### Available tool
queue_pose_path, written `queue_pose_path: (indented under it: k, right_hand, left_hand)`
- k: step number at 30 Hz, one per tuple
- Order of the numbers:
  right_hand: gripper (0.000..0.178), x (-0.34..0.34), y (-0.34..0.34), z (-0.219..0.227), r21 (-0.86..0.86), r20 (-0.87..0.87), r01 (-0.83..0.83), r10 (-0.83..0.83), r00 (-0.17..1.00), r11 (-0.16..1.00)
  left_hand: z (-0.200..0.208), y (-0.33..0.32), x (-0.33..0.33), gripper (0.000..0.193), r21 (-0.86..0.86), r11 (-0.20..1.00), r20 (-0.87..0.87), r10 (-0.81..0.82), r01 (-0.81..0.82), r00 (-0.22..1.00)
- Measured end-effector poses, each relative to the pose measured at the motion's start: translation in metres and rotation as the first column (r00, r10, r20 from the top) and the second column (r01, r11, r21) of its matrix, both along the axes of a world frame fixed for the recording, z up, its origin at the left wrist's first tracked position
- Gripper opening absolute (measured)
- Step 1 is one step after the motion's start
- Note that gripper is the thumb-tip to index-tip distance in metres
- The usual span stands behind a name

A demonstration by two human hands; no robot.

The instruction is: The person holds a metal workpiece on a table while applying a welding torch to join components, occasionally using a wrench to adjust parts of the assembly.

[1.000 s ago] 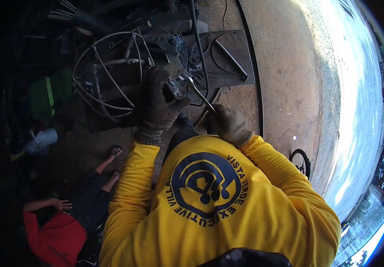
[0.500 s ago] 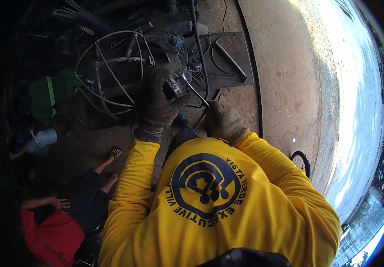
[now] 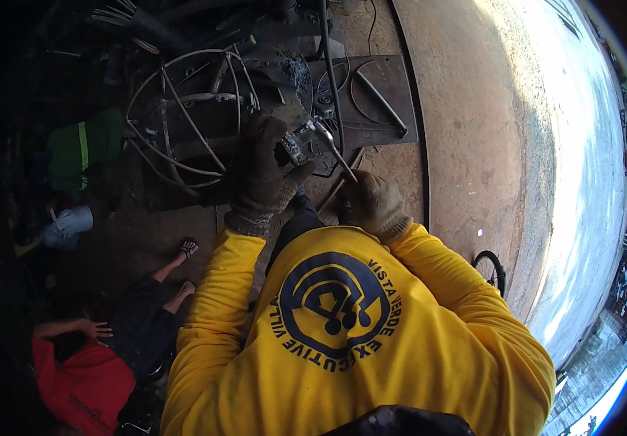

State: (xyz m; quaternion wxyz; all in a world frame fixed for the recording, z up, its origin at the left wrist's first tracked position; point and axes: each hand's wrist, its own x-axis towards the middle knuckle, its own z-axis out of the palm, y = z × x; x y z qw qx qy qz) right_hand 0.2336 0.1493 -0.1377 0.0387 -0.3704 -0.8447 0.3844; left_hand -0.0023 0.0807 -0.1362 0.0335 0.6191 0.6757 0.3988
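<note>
My left hand, in a dark knit work glove, is closed around a short, blocky grey metal piece. My right hand, gloved too, grips the lower end of a silver wrench. The wrench slants up to the left, and its head is at the right side of the metal piece; whether it grips a nut there is too small to tell. Just left of my left hand stands a round cage of bent metal rods, partly hidden by the glove.
Behind my hands, a dark metal plate carries a loose rod and wire. A dark upright bar stands near the wrench. At lower left sits a person in a red shirt. A bicycle wheel shows at right.
The wrench and the metal piece have shifted a little to the right, with the wrench head now against the piece's side. Both hands have moved slightly right.
</note>
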Motion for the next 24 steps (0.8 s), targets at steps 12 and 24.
queue_pose_path:
  k: [12, 24]
  right_hand:
    - [0.028, -0.003, 0.0, -0.006, -0.004, 0.029, -0.002, 0.002, 1.0, 1.0]
    - [0.029, -0.011, 0.008, -0.007, -0.095, 0.211, -0.017, 0.037, 0.977, 0.995]
  left_hand:
    - [0.002, -0.003, -0.002, 0.082, 0.035, 0.999, -0.018, -0.028, 0.029, 0.999]
    - [0.001, -0.002, -0.002, 0.083, 0.02, 1.0, -0.002, 0.008, -0.008, 1.0]
